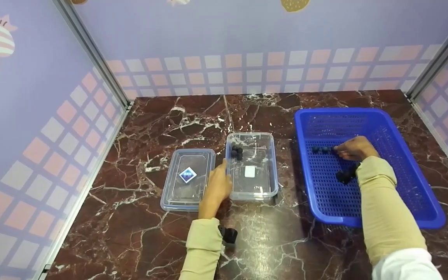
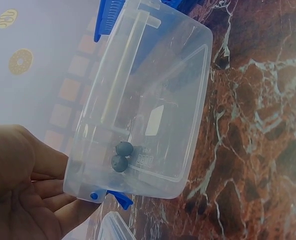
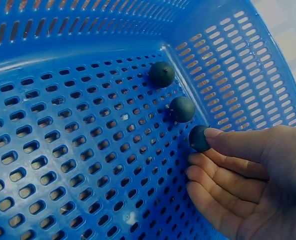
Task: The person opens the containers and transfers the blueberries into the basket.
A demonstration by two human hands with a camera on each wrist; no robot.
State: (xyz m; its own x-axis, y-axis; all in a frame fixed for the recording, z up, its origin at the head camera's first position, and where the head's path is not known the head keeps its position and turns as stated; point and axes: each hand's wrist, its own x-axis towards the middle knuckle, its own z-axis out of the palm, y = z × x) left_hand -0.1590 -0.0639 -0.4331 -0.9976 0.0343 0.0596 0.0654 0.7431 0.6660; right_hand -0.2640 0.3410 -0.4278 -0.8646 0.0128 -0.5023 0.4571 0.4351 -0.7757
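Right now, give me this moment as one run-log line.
left hand: touching clear plastic container | right hand: pinching blueberry inside blue basket | basket: two other blueberries alongside | container: blueberries inside

No legible text (diamond label (image 1: pixel 188 175) too small)

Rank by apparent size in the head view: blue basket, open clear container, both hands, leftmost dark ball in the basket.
1. Blue basket, largest
2. Open clear container
3. Left hand and right hand: too alike to rank between them
4. Leftmost dark ball, smallest
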